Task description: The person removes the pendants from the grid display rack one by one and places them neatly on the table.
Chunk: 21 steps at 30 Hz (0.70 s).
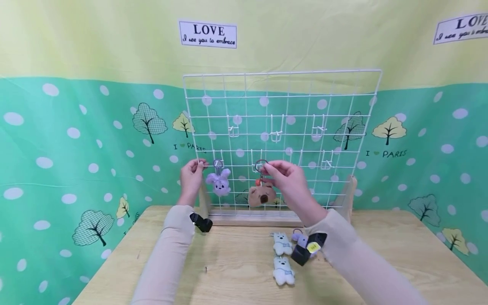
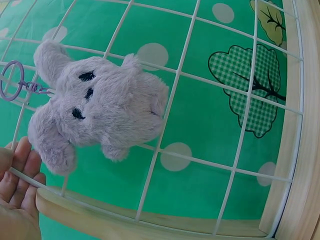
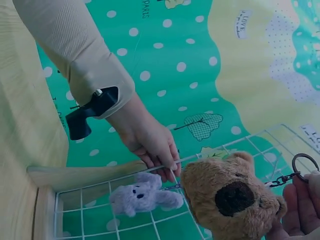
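Observation:
My left hand (image 1: 192, 176) holds the left edge wire of a white wire grid rack (image 1: 282, 73), thumb in front. Beside it a lilac rabbit plush keychain (image 1: 220, 185) hangs by its ring from a hook, its face toward me. My right hand (image 1: 292, 181) pinches the metal ring of a brown bear plush keychain (image 1: 262, 195) between thumb and fingers. That ring overlaps a hook in the grid's lower row, and the bear dangles below on a short chain. In the right wrist view the bear's dark muzzle (image 3: 235, 197) shows large, close to the grid.
Two pale bear plush keychains (image 1: 282, 244) lie on the wooden table (image 1: 236, 262), near a purple plush (image 1: 300, 238) partly hidden by the right wrist camera (image 1: 305, 252). Several bare hooks (image 1: 276, 134) sit higher on the grid. Wooden feet (image 1: 347, 199) support the rack.

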### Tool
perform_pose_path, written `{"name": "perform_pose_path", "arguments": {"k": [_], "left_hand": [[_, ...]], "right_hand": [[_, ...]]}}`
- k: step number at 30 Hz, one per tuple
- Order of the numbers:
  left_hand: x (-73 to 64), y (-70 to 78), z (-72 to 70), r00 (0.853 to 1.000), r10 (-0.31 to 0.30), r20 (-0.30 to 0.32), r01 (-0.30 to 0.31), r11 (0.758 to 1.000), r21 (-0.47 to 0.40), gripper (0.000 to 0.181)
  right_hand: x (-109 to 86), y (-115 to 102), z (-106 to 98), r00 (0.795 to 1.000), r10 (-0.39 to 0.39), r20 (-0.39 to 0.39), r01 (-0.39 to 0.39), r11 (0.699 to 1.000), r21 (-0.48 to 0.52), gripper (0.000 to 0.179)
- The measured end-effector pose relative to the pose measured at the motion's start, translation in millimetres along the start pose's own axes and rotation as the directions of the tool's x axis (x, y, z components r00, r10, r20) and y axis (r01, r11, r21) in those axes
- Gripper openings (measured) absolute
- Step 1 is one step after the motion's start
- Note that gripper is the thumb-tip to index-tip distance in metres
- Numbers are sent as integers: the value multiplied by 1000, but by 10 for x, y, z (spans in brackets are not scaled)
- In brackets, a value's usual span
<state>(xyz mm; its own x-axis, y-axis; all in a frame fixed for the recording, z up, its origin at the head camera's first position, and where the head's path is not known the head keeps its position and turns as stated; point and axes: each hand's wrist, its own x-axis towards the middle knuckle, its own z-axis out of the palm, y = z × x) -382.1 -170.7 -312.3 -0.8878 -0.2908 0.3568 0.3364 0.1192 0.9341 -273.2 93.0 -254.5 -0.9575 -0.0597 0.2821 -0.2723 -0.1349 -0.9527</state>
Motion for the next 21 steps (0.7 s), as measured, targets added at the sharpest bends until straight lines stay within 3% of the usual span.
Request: {"name": "perform_pose_path", "arguments": {"k": [14,21], "left_hand": [[-14,-10,-15,1000,21,7,-21,1000,11,22],[1,-21,-15,999,36,5,-36,999,-2,22]], "right_hand": [[-546,348,-545,996,92,-8,-92,996,3,11],[-745,558,-748,993,118,-9,-118,990,-78,16]]}}
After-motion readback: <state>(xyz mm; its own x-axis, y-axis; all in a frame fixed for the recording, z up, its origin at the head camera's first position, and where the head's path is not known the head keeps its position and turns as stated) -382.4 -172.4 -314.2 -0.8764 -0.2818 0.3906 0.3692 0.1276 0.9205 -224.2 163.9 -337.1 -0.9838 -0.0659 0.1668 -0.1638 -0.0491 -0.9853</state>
